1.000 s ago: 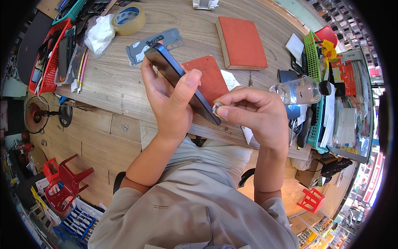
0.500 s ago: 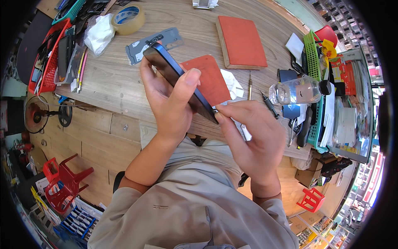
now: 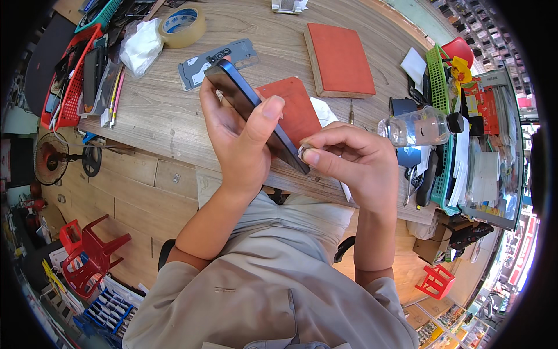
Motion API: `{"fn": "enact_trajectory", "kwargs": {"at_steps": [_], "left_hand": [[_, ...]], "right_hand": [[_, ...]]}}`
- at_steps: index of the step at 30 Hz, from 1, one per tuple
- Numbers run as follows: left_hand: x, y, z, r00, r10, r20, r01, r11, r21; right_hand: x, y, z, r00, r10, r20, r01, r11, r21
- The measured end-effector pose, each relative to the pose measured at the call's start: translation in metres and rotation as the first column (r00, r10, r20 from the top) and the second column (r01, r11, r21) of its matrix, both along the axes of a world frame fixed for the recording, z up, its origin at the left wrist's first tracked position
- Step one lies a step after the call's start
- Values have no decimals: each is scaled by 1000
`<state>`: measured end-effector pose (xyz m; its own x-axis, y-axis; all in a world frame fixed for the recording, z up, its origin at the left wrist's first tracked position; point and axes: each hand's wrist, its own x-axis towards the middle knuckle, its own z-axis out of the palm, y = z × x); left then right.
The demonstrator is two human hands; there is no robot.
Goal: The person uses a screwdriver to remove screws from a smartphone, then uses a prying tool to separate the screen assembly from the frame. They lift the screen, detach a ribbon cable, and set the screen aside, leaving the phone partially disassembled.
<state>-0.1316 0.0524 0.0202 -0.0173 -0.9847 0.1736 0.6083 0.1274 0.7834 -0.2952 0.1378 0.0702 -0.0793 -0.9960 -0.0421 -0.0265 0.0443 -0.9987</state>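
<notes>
A dark smartphone [image 3: 276, 142] with a blue frame lies slanted in my left hand [image 3: 241, 148]. My fingers are behind it, and the thumb rests along its near edge. By the phone's lower end, my right hand [image 3: 363, 166] pinches a small silvery piece [image 3: 302, 152] between thumb and forefinger. The piece is too small and partly covered to name, and I cannot tell whether it touches the phone. Beyond the phone is a grey phone back cover [image 3: 195, 71] with camera rings. Under the hands, a flat red pad [image 3: 293, 104] lies on the wooden table [image 3: 157, 116].
A thick red book [image 3: 340, 61] lies at the far side. To the right are a clear bottle [image 3: 418, 127] and a green basket [image 3: 439, 78]. A tape roll [image 3: 197, 32], a plastic bag [image 3: 139, 49] and a red basket [image 3: 72, 96] of phones sit left.
My right hand has drawn back slightly from the phone's lower edge and turned, with the small silvery piece now showing at its fingertips. My left hand and the phone have barely moved.
</notes>
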Motion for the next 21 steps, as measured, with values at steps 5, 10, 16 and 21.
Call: {"fn": "enact_trajectory", "kwargs": {"at_steps": [5, 10, 16, 21], "left_hand": [[0, 0, -1, 1000, 1, 1, -1, 1000, -6], [-2, 0, 1, 1000, -1, 3, 1, 1000, -10], [-2, 1, 1, 999, 20, 26, -20, 1000, -2], [-1, 0, 0, 1000, 4, -2, -4, 1000, 11]], "right_hand": [[-4, -5, 0, 988, 22, 154, -40, 992, 117], [-2, 0, 1, 982, -9, -187, -22, 986, -165], [27, 16, 19, 731, -303, -611, -21, 885, -464], [4, 6, 5, 937, -92, -336, 6, 969, -249]]}}
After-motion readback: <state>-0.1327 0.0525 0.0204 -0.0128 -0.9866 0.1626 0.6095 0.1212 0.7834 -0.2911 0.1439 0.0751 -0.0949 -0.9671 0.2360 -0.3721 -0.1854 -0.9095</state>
